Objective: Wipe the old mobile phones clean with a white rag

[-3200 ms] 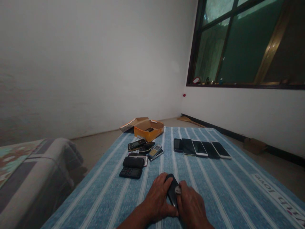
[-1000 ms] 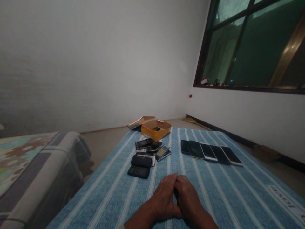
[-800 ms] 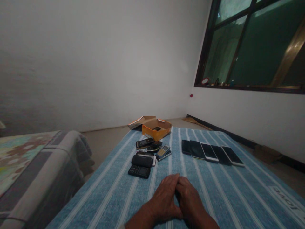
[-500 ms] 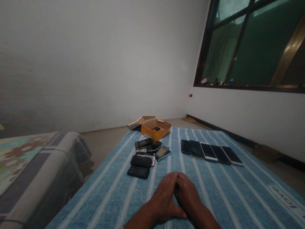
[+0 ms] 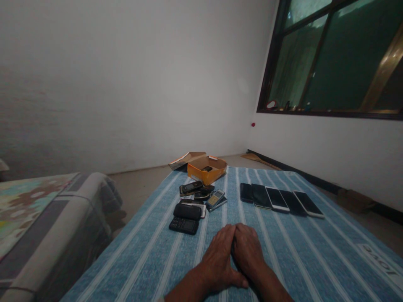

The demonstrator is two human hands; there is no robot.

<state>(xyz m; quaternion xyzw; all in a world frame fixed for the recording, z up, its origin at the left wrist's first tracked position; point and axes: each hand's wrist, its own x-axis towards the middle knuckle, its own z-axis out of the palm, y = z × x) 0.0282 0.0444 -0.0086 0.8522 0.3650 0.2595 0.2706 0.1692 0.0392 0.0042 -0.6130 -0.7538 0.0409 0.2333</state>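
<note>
My left hand [image 5: 218, 258] and my right hand [image 5: 249, 251] meet at the fingertips over the blue striped cloth. The left fingers are pressed together, with the thumb reaching across toward the right wrist. My right fingers are curled inward against them. A dark gap lies between the palms, and whatever they may hold is hidden. Nearest on the left is a black keypad phone [image 5: 183, 225], with a black rounded case [image 5: 187, 211] just behind it. A blue-grey keypad phone [image 5: 215, 199] rests on another phone farther back.
A row of smartphones [image 5: 277, 199] lies at the right. Behind the piled keypad phones [image 5: 191, 187] stands an open orange box [image 5: 206, 174] with a dark phone inside. The striped cloth [image 5: 141, 260] covers the surface. A draped bed [image 5: 94, 209] is at the left.
The view has shifted very slightly. My hands stay together in nearly the same pose, and the phones and box have not moved.
</note>
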